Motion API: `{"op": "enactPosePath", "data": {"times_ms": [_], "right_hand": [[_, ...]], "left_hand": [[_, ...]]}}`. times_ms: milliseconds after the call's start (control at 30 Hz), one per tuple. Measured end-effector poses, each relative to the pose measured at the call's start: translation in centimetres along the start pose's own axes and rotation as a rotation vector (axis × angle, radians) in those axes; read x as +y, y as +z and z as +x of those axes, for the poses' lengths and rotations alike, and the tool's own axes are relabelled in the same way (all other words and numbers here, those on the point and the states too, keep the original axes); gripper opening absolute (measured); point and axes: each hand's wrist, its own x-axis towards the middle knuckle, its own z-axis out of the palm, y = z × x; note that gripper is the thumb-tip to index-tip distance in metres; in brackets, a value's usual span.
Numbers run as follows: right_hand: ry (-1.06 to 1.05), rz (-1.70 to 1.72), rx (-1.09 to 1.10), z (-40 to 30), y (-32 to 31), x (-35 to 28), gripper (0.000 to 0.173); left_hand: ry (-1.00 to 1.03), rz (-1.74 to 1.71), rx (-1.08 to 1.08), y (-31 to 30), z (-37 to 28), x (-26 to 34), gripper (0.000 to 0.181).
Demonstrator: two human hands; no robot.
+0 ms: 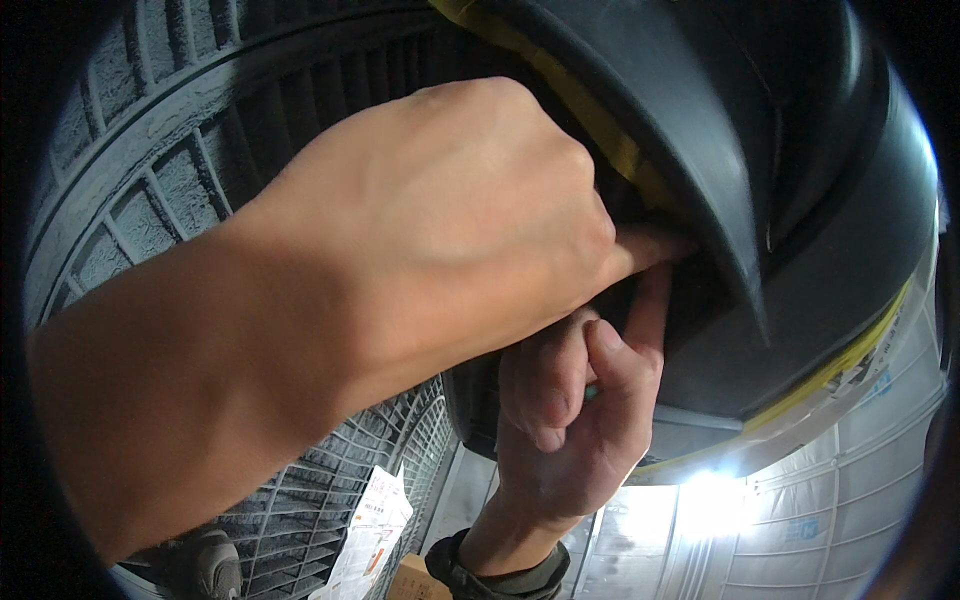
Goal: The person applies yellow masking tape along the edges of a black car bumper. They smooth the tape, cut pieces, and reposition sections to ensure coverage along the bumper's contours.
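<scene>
A dark, curved moulded panel (675,97) fills the upper right, with yellow masking tape (600,135) along its inner edge. My left hand (480,195) reaches in from the left, its back towards the view and one finger extended under the panel's edge; that fingertip is in shadow. Below it, my right hand (577,397) shows its palm, with several fingers curled and one finger pointing up to the same dark recess, near the left fingertip. A tiny teal spot shows between the right thumb and the curled fingers; what it is cannot be told.
A dusty metal grille (157,195) lies at the left, wire mesh (300,495) below. A printed paper sheet (371,532), a cardboard box (416,581) and a shoe (214,566) are near the bottom. Translucent plastic sheeting (832,510) and a bright light (712,502) are lower right.
</scene>
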Motion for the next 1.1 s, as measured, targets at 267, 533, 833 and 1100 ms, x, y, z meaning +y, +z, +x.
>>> {"op": "enactPosePath", "data": {"times_ms": [267, 533, 833, 1100], "right_hand": [[0.066, 0.372, -0.018, -0.5, -0.6, 0.9, 0.068], [0.185, 0.365, 0.072, -3.9, -1.1, 1.8, 0.066], [0.323, 0.358, 0.180, -6.4, -2.1, 1.8, 0.075], [0.327, 0.338, 0.164, -7.7, -2.0, 2.7, 0.072]], "left_hand": [[-0.050, -0.161, 0.085, 1.9, -0.3, 0.5, 0.042], [0.115, -0.347, -0.033, 3.3, -1.4, 1.7, 0.032], [-0.109, -0.267, 0.187, 3.8, -1.5, 3.2, 0.035], [-0.185, 0.039, 0.052, 0.5, -0.6, 3.8, 0.045]]}}
